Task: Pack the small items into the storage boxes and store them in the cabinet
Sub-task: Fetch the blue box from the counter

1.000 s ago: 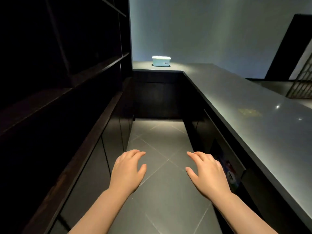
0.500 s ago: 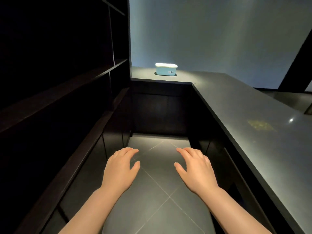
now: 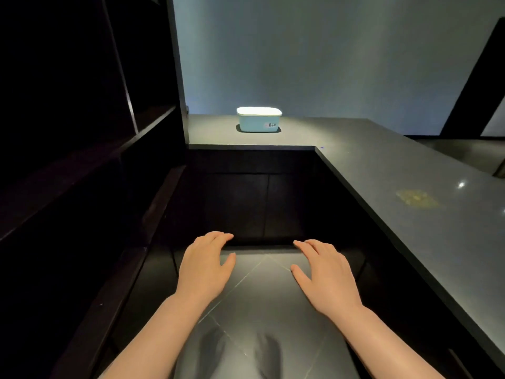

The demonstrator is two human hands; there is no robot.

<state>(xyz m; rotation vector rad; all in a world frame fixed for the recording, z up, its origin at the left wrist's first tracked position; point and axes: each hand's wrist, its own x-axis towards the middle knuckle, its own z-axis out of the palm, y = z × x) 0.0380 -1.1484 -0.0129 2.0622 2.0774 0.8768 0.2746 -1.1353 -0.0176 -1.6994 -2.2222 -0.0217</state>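
Observation:
A light blue storage box [image 3: 259,123] with a white lid and a small label stands on the far end of the dark countertop [image 3: 382,165], lit from above. Its lid is on. My left hand [image 3: 205,265] and my right hand [image 3: 326,272] are stretched out in front of me over the tiled floor, palms down, fingers spread, both holding nothing. The box is well beyond both hands, ahead and higher up. A tall dark cabinet [image 3: 82,149] with open shelves fills the left side; its inside is too dark to see.
The countertop runs along the right and turns across the far end, with dark closed cabinet doors [image 3: 254,206] below it. A narrow aisle of grey floor tiles [image 3: 259,310] lies between the shelving and the counter. A pale wall rises behind.
The box and the far counter have grown larger and closer in view as I move up the aisle. Both hands stay empty and spread, now a little higher in view.

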